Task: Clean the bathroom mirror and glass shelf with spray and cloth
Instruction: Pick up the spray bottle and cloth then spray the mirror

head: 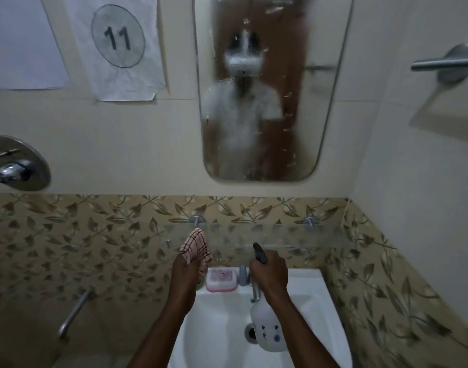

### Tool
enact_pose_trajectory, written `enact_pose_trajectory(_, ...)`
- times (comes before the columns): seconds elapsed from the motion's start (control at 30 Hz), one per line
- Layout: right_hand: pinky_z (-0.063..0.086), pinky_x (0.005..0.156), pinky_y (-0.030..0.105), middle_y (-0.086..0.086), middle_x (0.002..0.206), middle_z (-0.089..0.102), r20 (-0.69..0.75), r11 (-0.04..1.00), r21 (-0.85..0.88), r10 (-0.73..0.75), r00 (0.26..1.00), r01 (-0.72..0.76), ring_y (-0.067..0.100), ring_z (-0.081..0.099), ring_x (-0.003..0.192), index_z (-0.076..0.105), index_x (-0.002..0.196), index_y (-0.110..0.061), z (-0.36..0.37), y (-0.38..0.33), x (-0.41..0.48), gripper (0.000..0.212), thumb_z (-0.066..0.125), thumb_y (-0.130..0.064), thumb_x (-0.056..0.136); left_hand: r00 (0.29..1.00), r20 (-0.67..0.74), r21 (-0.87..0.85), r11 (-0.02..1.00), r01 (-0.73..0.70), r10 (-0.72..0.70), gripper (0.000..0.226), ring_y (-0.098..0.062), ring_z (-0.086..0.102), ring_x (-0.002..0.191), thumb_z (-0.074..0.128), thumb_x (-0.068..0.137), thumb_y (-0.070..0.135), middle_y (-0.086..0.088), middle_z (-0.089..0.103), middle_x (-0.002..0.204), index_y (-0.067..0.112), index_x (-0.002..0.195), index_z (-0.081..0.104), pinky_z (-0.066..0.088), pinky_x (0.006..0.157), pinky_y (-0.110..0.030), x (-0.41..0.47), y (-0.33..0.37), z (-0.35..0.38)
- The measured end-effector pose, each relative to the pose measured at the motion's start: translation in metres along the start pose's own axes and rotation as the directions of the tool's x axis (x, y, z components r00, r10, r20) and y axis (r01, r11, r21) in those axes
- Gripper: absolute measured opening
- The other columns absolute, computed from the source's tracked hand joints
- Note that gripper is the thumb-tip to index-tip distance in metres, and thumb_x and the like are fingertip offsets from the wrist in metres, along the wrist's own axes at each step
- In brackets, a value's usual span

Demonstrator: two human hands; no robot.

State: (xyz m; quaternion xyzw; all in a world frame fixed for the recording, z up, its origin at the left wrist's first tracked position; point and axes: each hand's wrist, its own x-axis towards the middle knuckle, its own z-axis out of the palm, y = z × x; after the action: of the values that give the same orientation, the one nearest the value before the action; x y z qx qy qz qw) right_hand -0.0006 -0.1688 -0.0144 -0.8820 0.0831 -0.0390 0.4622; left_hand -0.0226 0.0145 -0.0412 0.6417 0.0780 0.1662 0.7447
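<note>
A tall mirror [270, 102] hangs on the wall, its glass smeared and streaked. Below it a clear glass shelf [294, 235] juts out on two metal pegs. My left hand [186, 272] grips a checked pink and white cloth [197, 247] just under the shelf's left end. My right hand [270, 272] grips the dark trigger head of a white spray bottle [267, 328] with blue flowers. The nozzle points up toward the shelf's front edge, and the bottle body hangs over the basin.
A white sink [315, 301] lies below with a tap [245, 274] and a pink soap dish [221, 280] on its back rim. A shower mixer [16, 166] and spout [73, 314] are at left, a towel bar [445, 63] at right, and papers [121, 46] are taped on the wall.
</note>
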Motion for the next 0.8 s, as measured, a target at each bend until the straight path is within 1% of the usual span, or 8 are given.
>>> enact_pose_trajectory(0.1,0.029,0.048,0.024,0.003,0.054,0.045,-0.029,0.999,0.008,0.048,0.998,-0.047,0.02,0.046,0.051,0.038,0.051,-0.019,-0.019,0.013,0.004,0.034,0.055,-0.009,0.078,0.999,0.031,-0.001,1.0,-0.009,0.009,0.063,-0.023,0.057,0.128,0.034,0.089,-0.016,-0.002,0.059,0.139,0.016,0.14,0.053,0.042,0.11,-0.048,-0.003,-0.003,0.012)
enact_pose_trajectory(0.23,0.047,0.058,0.034,0.02,0.07,0.065,-0.075,0.99,0.067,0.127,0.989,-0.122,0.036,0.066,0.066,0.055,0.061,-0.004,-0.047,0.032,0.013,0.019,0.054,-0.009,0.079,0.997,0.076,-0.02,1.0,0.007,-0.006,0.06,-0.022,0.055,0.13,0.033,0.092,-0.015,-0.002,0.058,0.141,0.016,0.142,0.051,0.041,0.111,-0.049,-0.003,-0.006,0.028)
enact_pose_trajectory(0.37,0.034,0.059,0.034,0.021,0.065,0.055,-0.084,0.984,0.132,0.128,0.988,-0.117,0.03,0.052,0.059,0.05,0.061,-0.003,-0.066,0.048,0.021,0.018,0.051,-0.004,0.079,0.994,0.111,0.007,1.0,0.011,-0.012,0.054,-0.021,0.054,0.13,0.036,0.097,-0.008,-0.002,0.056,0.143,0.016,0.143,0.049,0.041,0.111,-0.05,-0.005,-0.008,0.049)
enact_pose_trajectory(0.47,0.039,0.059,0.032,0.026,0.071,0.068,-0.132,0.975,0.144,0.186,0.974,-0.166,0.04,0.066,0.066,0.06,0.064,0.003,-0.079,0.058,0.025,0.017,0.052,-0.006,0.077,0.989,0.147,0.006,1.0,0.008,-0.008,0.053,-0.019,0.054,0.13,0.037,0.097,-0.008,-0.002,0.055,0.144,0.015,0.143,0.048,0.043,0.11,-0.043,-0.009,-0.006,0.065)
enact_pose_trajectory(0.53,0.037,0.058,0.031,0.022,0.066,0.065,-0.165,0.977,0.143,0.182,0.969,-0.159,0.036,0.063,0.06,0.055,0.06,-0.004,-0.087,0.063,0.025,0.017,0.053,-0.006,0.078,0.986,0.168,0.003,1.0,0.016,-0.017,0.053,-0.018,0.054,0.129,0.038,0.097,-0.007,-0.002,0.056,0.143,0.015,0.143,0.048,0.045,0.108,-0.041,-0.013,-0.004,0.076)
enact_pose_trajectory(0.6,0.034,0.057,0.03,0.018,0.065,0.061,-0.202,0.98,0.117,0.184,0.962,-0.163,0.031,0.057,0.058,0.053,0.06,-0.002,-0.096,0.068,0.026,0.019,0.053,-0.006,0.079,0.984,0.178,-0.006,0.999,0.033,-0.031,0.051,-0.021,0.054,0.13,0.039,0.097,-0.007,-0.006,0.055,0.143,0.012,0.144,0.047,0.043,0.11,-0.045,-0.015,-0.007,0.085)
enact_pose_trajectory(0.7,0.044,0.059,0.03,0.018,0.071,0.07,-0.25,0.969,0.102,0.244,0.937,-0.225,0.035,0.067,0.067,0.066,0.072,0.002,-0.109,0.077,0.028,0.017,0.054,-0.009,0.077,0.979,0.157,-0.06,0.988,0.143,-0.132,0.046,-0.026,0.05,0.133,0.043,0.099,0.001,-0.01,0.052,0.145,0.012,0.144,0.046,0.036,0.115,-0.05,-0.014,-0.013,0.096)
enact_pose_trajectory(0.8,0.034,0.055,0.029,0.018,0.066,0.063,-0.279,0.972,0.111,0.232,0.932,-0.209,0.028,0.053,0.056,0.06,0.066,-0.001,-0.118,0.087,0.029,0.015,0.056,-0.009,0.078,0.976,0.201,-0.032,0.995,0.098,-0.09,0.051,-0.025,0.053,0.131,0.038,0.095,-0.01,-0.009,0.055,0.142,0.008,0.143,0.048,0.039,0.113,-0.047,-0.016,-0.01,0.109)
